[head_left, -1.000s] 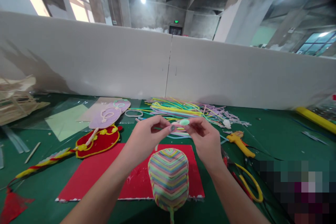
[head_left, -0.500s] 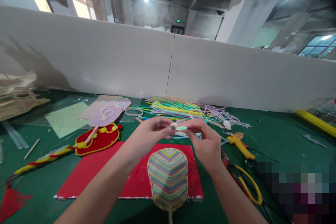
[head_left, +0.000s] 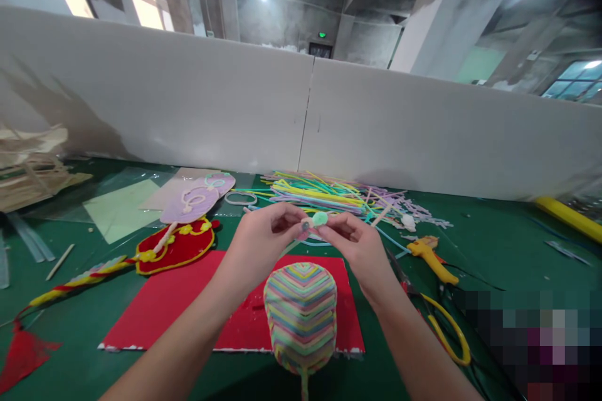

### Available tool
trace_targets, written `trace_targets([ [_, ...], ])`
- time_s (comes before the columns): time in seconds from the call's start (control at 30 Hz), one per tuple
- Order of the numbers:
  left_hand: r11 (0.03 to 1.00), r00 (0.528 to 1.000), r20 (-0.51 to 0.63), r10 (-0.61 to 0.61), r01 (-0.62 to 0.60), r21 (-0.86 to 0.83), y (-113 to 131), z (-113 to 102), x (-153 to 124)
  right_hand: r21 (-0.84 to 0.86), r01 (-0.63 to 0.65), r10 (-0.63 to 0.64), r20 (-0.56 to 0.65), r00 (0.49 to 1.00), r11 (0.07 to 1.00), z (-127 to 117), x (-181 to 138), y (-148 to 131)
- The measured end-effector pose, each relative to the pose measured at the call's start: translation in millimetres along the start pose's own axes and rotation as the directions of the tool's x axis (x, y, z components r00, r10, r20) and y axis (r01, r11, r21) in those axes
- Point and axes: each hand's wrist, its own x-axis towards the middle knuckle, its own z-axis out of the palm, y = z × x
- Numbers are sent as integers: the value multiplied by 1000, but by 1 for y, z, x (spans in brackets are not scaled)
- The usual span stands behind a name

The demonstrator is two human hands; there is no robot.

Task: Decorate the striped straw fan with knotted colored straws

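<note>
Over the middle of the table, my left hand (head_left: 270, 232) and my right hand (head_left: 355, 244) meet, fingertips pinched. Between them is a small round mint-green pipe cleaner piece (head_left: 320, 218), its flat face toward me. Fingers hide its edges, and I cannot tell whether it is coiled. A thin pale strand hangs below my left fingers. Beneath my hands stands a leaf-shaped fan (head_left: 301, 316) in pastel chevron stripes, its stem downward. It overlaps a red board (head_left: 174, 301) that lies on the green table.
Loose pipe cleaners (head_left: 320, 194) are heaped behind my hands. A yellow glue gun (head_left: 433, 260) and yellow-handled pliers (head_left: 446, 332) lie right. Left are a red fan (head_left: 181, 247) with a tasselled handle, a purple cutout (head_left: 195, 200) and paper sheets (head_left: 122, 210). A white partition (head_left: 188, 100) stands behind.
The mint-green piece has turned from edge-on to show its round face. My right hand has shifted slightly left, closer to my left hand.
</note>
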Motion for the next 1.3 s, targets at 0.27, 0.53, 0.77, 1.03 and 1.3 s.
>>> trace_targets([
  [0.27,1000,1000,-2,-11,11,-28,-6,1,4,67,-96,96,5,995,993,4,-1,0],
  [0.53,997,999,-20,-28,27,-67,-12,2,8,143,-102,92,73,993,984,7,-1,0],
  [0.77,995,999,-13,-38,36,-93,-11,3,9,152,-82,75,48,996,985,7,1,7],
  [1.03,987,998,6,-66,66,-148,-13,6,11,196,-112,104,54,993,974,3,3,6],
  [1.3,966,990,41,-137,143,-218,-7,5,13,233,-117,104,67,992,966,1,4,6],
])
